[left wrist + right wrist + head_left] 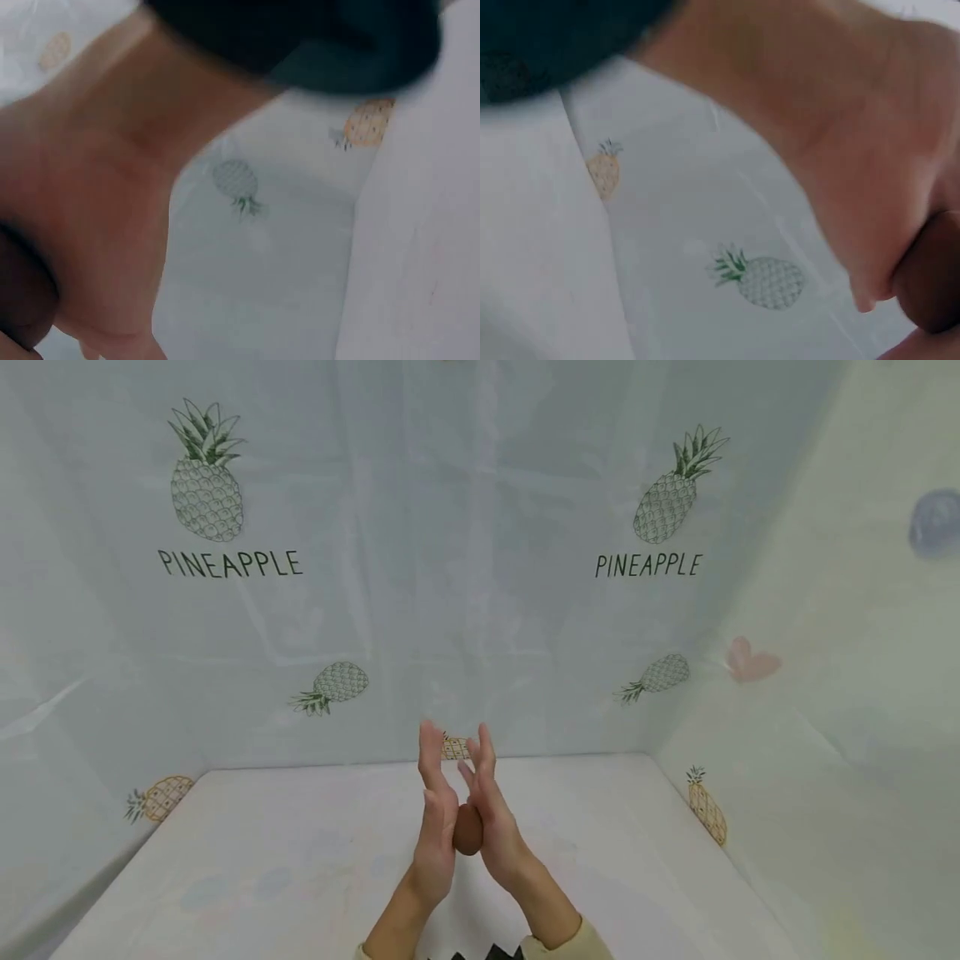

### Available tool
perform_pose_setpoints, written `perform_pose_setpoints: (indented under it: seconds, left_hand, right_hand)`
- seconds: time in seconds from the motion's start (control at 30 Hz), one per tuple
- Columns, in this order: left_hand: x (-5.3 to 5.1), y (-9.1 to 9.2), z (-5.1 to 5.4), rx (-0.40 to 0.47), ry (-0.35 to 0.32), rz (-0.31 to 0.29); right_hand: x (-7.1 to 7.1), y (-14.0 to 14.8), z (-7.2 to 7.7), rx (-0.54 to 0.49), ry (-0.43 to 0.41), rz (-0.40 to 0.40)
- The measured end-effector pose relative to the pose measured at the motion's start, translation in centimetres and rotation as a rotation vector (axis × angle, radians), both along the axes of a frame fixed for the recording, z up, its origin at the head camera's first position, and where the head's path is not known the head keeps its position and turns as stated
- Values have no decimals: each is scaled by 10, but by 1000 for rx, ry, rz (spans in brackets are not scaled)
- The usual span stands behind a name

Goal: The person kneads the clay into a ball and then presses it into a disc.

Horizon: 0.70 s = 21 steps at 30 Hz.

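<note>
A smooth brown egg-shaped lump is held between two palms above the white table; its material cannot be told. On one side my left hand presses it with the palm, fingers straight and pointing up. From the other side my right hand presses against it, its fingers also extended and a little spread. In the left wrist view part of the lump shows at the lower left edge, against the palm. The right wrist view has the lump at its right edge, partly cut off.
The white table spreads under both hands. Behind it hangs a pale sheet printed with pineapples, and similar sheets close off the left and right sides. Beige sleeves show at the bottom of the head view.
</note>
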State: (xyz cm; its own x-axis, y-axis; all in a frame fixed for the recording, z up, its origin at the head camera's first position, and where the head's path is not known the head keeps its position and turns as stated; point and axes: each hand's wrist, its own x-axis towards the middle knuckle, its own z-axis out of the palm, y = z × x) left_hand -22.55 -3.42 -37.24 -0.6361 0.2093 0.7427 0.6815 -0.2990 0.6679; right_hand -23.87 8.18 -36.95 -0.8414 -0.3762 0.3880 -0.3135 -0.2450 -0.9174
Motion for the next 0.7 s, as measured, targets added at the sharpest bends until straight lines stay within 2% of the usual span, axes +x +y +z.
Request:
perform_pose_setpoints:
  seconds: [0.1, 0.17, 0.27, 0.37, 0.47, 0.57, 0.7]
  left_hand:
    - [-9, -10, 0, -8, -47, 78]
    - [-16, -15, -2, -12, -88, 117]
    - [-25, -19, -6, 0, -148, 149]
    - [-29, -16, -12, 7, -199, 163]
    - [-27, -8, -18, -28, -223, 184]
    - [-21, 3, -21, -80, -225, 189]
    - [-10, 15, -19, -109, -209, 118]
  right_hand:
    - [5, -6, 5, -18, -66, 97]
    - [10, -9, 7, -33, -83, 132]
    - [17, -10, 11, -64, -41, 144]
    - [21, -8, 14, -127, 40, 140]
    - [20, -2, 17, -194, 110, 127]
    - [15, 5, 19, -215, 175, 73]
    - [4, 12, 18, -201, 241, -34]
